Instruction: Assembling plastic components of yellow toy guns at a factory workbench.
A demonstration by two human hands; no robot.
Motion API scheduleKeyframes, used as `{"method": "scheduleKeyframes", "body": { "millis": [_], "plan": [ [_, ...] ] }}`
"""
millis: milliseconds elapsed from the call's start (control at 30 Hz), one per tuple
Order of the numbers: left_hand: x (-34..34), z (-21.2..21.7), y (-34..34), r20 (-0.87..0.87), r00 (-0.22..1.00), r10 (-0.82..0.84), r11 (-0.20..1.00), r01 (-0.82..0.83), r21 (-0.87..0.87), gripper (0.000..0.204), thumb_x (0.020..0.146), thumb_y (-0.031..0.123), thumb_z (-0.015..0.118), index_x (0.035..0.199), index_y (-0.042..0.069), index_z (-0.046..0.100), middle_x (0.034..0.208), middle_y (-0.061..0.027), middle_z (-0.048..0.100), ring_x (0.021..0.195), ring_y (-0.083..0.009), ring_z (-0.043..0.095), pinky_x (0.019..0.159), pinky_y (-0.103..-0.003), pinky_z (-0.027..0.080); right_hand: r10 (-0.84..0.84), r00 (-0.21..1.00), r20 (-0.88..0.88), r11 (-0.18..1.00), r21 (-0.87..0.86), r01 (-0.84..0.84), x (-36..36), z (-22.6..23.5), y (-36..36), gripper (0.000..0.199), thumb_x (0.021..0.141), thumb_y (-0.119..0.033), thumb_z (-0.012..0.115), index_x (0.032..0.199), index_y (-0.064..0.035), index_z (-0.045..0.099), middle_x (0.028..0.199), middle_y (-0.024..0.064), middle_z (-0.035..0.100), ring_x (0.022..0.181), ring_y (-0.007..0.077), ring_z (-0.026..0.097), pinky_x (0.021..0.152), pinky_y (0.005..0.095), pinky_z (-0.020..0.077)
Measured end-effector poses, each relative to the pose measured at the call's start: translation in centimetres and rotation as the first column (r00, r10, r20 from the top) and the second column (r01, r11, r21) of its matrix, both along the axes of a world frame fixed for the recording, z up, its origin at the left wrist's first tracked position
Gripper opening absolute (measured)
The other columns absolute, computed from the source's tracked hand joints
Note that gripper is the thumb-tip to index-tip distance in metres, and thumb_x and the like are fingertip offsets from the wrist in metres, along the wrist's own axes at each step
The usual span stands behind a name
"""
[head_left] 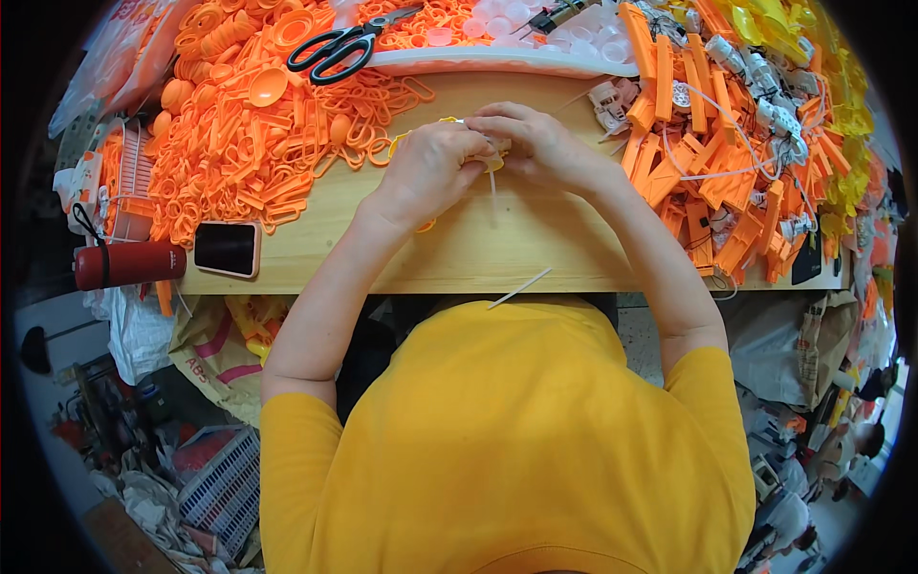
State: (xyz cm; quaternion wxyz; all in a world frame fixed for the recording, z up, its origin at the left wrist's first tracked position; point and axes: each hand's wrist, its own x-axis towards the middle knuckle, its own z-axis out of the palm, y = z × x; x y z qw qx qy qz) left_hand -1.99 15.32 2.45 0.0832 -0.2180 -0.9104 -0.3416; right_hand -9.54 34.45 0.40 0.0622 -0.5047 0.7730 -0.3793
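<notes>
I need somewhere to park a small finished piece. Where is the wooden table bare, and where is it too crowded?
Bare wood runs along the table near edge, from the phone rightward to the orange bars, below the left hand and right hand; one thin white stick lies there. The orange ring heap crowds the left side; the back is crowded around the scissors.

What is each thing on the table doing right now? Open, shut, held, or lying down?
Left hand: closed around a small white and yellow part.
Right hand: fingers pinching the same part.
Scissors: lying flat, blades almost shut.
Phone: lying flat, screen dark.
Red bottle: lying on its side.
White stick: loose at the table edge.
</notes>
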Motion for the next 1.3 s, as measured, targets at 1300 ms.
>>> {"method": "scheduleKeyframes", "body": {
  "millis": [1300],
  "plan": [
    [4.3,-1.7,-0.1,-0.362,0.901,0.24,0.969,-0.245,0.031,0.031,0.071,0.006,0.071,0.102,0.01,0.069,0.105,-0.0113,0.057,0.095,-0.0298,0.054,0.082,-0.041,0.042,0.014,0.992,-0.124,1.0,-0.004,-0.015,-0.8,6.7,0.0,0.048,0.074,-0.003,0.068,0.12,-0.0029,0.057,0.119,0.0187,0.058,0.111,0.0359,0.055,0.095,0.0412,0.0452]
  ]
}}
